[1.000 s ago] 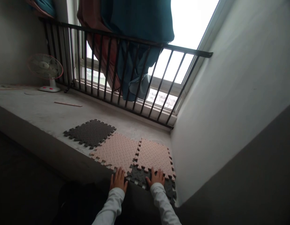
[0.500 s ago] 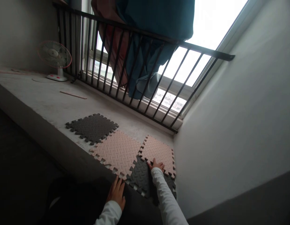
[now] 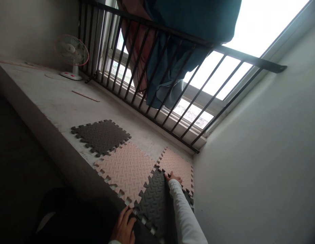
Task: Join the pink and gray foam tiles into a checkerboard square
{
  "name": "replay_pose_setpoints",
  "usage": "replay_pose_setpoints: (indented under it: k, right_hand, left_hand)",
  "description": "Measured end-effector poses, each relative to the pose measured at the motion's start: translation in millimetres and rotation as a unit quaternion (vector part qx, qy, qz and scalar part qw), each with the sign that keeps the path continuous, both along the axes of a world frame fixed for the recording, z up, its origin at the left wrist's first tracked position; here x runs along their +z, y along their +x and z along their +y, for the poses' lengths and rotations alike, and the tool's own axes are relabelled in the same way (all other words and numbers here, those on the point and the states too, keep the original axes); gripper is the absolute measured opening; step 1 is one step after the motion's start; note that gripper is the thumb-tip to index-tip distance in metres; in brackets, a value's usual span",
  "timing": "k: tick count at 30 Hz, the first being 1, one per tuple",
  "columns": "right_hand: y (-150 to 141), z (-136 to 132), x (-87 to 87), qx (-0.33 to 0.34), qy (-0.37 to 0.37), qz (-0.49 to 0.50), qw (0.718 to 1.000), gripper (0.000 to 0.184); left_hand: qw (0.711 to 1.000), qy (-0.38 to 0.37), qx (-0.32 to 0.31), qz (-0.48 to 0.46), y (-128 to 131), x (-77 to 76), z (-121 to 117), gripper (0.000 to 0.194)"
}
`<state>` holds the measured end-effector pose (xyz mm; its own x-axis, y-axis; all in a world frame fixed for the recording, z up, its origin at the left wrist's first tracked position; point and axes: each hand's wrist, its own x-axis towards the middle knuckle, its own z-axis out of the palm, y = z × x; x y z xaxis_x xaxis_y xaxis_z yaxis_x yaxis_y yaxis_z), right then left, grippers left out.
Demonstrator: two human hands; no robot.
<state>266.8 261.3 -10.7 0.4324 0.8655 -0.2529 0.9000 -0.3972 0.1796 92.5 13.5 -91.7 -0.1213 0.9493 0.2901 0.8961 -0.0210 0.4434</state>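
Note:
My right hand (image 3: pixel 173 178) lies with fingers spread on the near edge of a pink foam mat tile (image 3: pixel 176 165) beside the wall. Partly under my right sleeve is a dark grey foam tile (image 3: pixel 153 198), nearer to me. My left hand (image 3: pixel 123 225) rests with fingers stretched out at the ledge's front edge, its fingertips by the near corner of another pink foam tile (image 3: pixel 129 169). Farther left lies a second dark grey foam tile (image 3: pixel 102 135), close to that pink one. All the tiles have jigsaw-cut edges and a raised pattern.
A black metal railing (image 3: pixel 152 117) runs along the ledge's back, before a window with teal and pink curtains (image 3: pixel 167 67). A white wall (image 3: pixel 249 145) bounds the right side. A fan (image 3: pixel 72 56) and a thin strip (image 3: pixel 85 96) are on the concrete ledge (image 3: pixel 53 95).
My right hand has moved forward, and the right pink tile has slid toward the railing, baring more of the dark tile. My left hand is drawn back slightly. The view has tilted.

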Motion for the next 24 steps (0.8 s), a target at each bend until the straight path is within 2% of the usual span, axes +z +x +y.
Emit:
replay_pose_setpoints:
  k: [8, 12, 16, 19, 24]
  right_hand:
    - [5, 21, -2.6, 0.021, -0.011, -0.016, 1.0, 0.07]
    - [5, 23, 2.8, 0.035, -0.018, -0.01, 0.999, 0.071]
    - [3, 21, 5.0, 0.016, -0.01, 0.003, 1.0, 0.072]
    - [1, 16, -3.3, 0.013, 0.009, -0.005, 1.0, 0.075]
    - [5, 7, -26.3, 0.034, 0.056, -0.009, 0.998, 0.078]
  left_hand:
    - [0.996, -0.081, 0.022, 0.017, 11, 13.2, 9, 0.069]
    - [0.992, -0.124, 0.017, 0.003, 11, 13.0, 17, 0.061]
    - [0.983, -0.179, -0.049, -0.007, 0, 10.0, 26, 0.056]
    - [0.975, -0.208, -0.08, -0.009, -5, 10.9, 30, 0.056]
    - [0.976, -0.202, -0.075, -0.013, -6, 17.2, 28, 0.057]
